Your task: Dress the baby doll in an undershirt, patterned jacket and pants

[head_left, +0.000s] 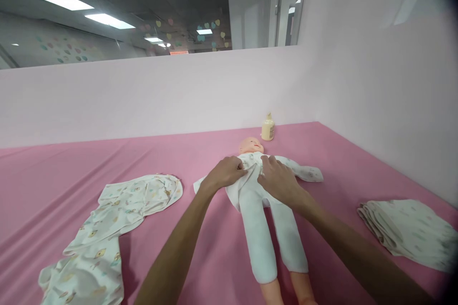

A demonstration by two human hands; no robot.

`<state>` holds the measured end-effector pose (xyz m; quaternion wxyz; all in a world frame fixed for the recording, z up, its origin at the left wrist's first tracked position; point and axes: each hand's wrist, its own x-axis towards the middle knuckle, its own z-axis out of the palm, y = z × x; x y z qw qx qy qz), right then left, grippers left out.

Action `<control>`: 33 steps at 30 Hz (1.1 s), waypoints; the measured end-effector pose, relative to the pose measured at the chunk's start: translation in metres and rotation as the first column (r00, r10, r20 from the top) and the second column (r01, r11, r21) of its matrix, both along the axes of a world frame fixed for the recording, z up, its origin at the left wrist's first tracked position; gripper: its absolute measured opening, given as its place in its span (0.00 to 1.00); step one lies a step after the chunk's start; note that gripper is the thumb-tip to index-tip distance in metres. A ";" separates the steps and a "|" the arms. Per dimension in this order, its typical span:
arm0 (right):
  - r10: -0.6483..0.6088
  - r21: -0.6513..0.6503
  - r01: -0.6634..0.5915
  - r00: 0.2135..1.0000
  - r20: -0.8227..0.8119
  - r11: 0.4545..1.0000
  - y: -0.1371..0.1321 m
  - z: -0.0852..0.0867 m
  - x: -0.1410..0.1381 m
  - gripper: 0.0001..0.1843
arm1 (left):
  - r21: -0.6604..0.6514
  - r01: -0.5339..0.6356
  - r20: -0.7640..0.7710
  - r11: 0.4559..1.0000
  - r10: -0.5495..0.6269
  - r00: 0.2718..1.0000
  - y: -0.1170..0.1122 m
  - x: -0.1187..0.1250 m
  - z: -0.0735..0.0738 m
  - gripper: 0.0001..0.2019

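Note:
A baby doll [251, 145] lies on its back with its head at the far end, dressed in a white patterned top [308, 173] and white trousers [258, 236]. My left hand [228, 171] pinches the front edge of the top on the left side of the chest. Opposite it, my right hand [277, 176] has its fingers curled onto the cloth at the chest. The bit of cloth under the right fingers is mostly hidden. Both sleeves are spread sideways, and the doll's bare lower legs show at the bottom.
A printed baby garment [118, 219] is spread out at left. Folded patterned cloth [411, 231] lies at right. A cream pump bottle [267, 128] stands behind the doll's head. White walls [143, 100] border the pink-covered surface [200, 267] behind and right; a window or mirror is above.

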<state>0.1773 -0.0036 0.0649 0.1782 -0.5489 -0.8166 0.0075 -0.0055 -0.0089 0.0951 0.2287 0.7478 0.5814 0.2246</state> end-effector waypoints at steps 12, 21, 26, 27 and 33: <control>0.009 0.000 -0.009 0.999 0.035 1.000 -0.025 -0.017 0.008 0.07 | 0.309 -0.196 0.013 0.931 0.202 0.979 -0.021 0.044 -0.061 0.13; 0.022 -0.042 -0.041 0.921 -0.388 0.998 -0.017 -0.030 0.027 0.13 | 0.359 -0.159 0.014 0.920 0.165 0.986 -0.032 0.045 -0.063 0.13; 0.030 -0.214 -0.236 0.736 -0.677 0.948 -0.014 -0.032 0.035 0.12 | 0.373 -0.120 0.019 0.920 0.122 0.992 -0.032 0.051 -0.064 0.16; 0.026 -0.224 -0.254 0.714 -0.700 0.941 -0.014 -0.033 0.035 0.11 | 0.384 -0.117 0.029 0.916 0.115 0.993 -0.032 0.052 -0.065 0.16; 0.068 -0.171 -0.285 0.670 -0.740 0.943 -0.016 -0.040 0.032 0.09 | 0.446 -0.080 0.025 0.891 0.077 0.997 -0.028 0.058 -0.071 0.14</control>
